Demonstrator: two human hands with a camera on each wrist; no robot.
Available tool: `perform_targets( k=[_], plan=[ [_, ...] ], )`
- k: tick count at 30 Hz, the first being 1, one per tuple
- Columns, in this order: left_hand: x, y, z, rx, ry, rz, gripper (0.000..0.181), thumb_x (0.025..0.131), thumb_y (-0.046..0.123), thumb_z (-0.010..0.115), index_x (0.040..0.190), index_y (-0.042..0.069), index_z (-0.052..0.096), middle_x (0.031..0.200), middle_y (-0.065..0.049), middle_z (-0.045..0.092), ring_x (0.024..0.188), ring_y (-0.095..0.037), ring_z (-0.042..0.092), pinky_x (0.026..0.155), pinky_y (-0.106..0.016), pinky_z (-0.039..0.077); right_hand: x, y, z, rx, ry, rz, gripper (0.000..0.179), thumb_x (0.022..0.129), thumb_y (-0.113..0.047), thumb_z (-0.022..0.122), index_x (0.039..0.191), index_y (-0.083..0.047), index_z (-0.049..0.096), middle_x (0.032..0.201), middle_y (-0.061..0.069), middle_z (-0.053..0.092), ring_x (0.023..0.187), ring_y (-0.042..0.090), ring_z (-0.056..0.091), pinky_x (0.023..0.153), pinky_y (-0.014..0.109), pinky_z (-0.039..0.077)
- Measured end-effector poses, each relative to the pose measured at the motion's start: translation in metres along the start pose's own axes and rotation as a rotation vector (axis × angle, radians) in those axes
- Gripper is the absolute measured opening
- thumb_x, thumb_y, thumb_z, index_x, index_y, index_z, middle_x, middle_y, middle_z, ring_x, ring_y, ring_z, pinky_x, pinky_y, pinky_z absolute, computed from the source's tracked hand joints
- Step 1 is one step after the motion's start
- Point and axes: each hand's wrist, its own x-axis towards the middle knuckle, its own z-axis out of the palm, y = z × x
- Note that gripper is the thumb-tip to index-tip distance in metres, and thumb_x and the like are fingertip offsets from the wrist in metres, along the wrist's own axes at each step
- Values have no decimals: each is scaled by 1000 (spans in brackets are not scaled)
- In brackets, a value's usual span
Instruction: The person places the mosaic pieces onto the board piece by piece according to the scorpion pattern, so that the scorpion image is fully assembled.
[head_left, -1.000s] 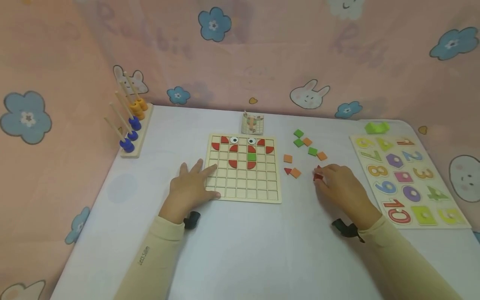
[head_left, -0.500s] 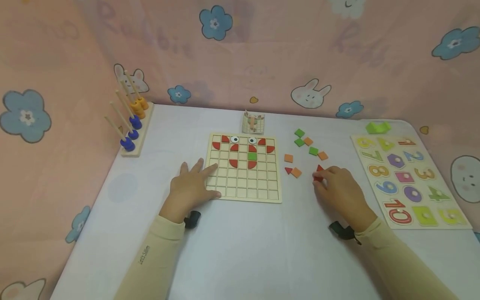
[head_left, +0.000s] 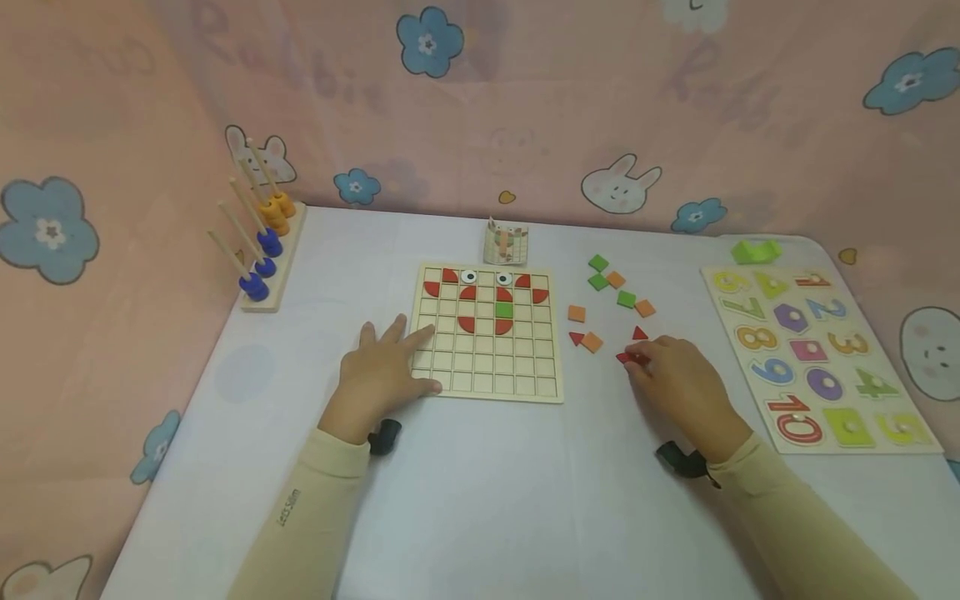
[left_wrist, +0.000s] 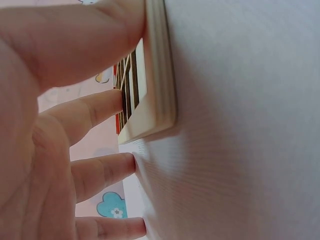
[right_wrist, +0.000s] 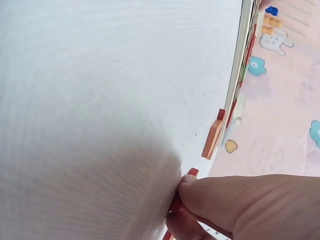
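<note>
A wooden grid board (head_left: 442,387) lies on the white table with red quarter-circle tiles, two eye tiles and a green square tile (head_left: 504,310) in its upper rows. My left hand (head_left: 377,375) is spread at the board's left side, its thumb and index finger over the edge. In the left wrist view the thumb (left_wrist: 85,40) rests at the board's corner. To the right of the board, my right hand (head_left: 678,383) pinches a small red tile (head_left: 622,357) low over the table, its far part hidden by the fingers. A red triangle tile (head_left: 640,332) lies just beyond these fingertips.
Several loose orange tiles (head_left: 576,313) and green tiles (head_left: 597,262) lie right of the board, with another red triangle (head_left: 576,338). A small picture card (head_left: 506,243) stands behind. A bead stacker (head_left: 273,275) is at far left, a number puzzle (head_left: 817,358) at far right.
My right hand has drawn slightly toward me with the red tile, pulling it away from the red triangle, which now lies uncovered. My left hand stays put on the board.
</note>
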Motion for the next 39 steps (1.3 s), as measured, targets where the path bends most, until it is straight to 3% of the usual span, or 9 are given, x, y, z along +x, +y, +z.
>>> perform_targets(
  k=[9, 14, 17, 21, 28, 32, 39],
  plan=[
    [-1, 1, -1, -4, -1, 6, 91, 86, 53, 85, 164, 32, 44, 174, -14, 26, 152, -55, 21, 91, -62, 52, 7, 9, -4, -21, -87, -17, 32, 96, -18, 75, 119, 3, 72, 106, 17, 71, 101, 37, 63, 91, 57, 54],
    [-1, -1, -1, -7, -1, 6, 91, 85, 52, 85, 164, 31, 44, 173, -15, 26, 152, -56, 20, 91, -62, 52, 13, 4, -4, -22, -63, -37, 33, 94, -28, 76, 111, 0, 74, 102, 13, 70, 96, 32, 62, 86, 52, 55],
    [-2, -2, -1, -12, -2, 0, 92, 85, 52, 86, 164, 31, 44, 174, -14, 25, 153, -56, 20, 92, -62, 52, 21, -18, -5, -29, -28, -88, 32, 95, -30, 77, 109, -2, 76, 101, 11, 70, 94, 30, 63, 84, 48, 56],
    [-2, -2, -1, -5, 1, -1, 91, 85, 53, 85, 164, 32, 44, 174, -14, 25, 153, -55, 20, 93, -62, 51, 32, -64, -5, -45, -1, -197, 30, 93, -30, 81, 107, -4, 78, 96, 7, 70, 90, 26, 62, 80, 42, 57],
    [3, -2, 2, 9, 0, 9, 92, 85, 56, 84, 164, 34, 42, 174, -12, 24, 153, -54, 20, 93, -62, 51, 43, -134, 6, -40, -12, -342, 25, 94, -35, 79, 100, -10, 78, 92, 0, 69, 88, 21, 63, 73, 35, 56],
    [5, -2, 2, 17, -8, 9, 92, 86, 57, 83, 165, 35, 41, 175, -12, 24, 154, -54, 19, 94, -62, 51, 48, -148, 18, -47, -6, -381, 23, 95, -34, 76, 97, -11, 77, 92, 0, 69, 88, 22, 63, 74, 36, 55],
    [1, -2, -2, 15, -13, -2, 92, 86, 57, 84, 164, 35, 42, 174, -12, 25, 154, -54, 19, 96, -63, 50, 52, -154, 25, -90, -21, -407, 25, 95, -35, 78, 98, -11, 78, 87, -1, 67, 83, 21, 62, 73, 36, 55]
  ],
)
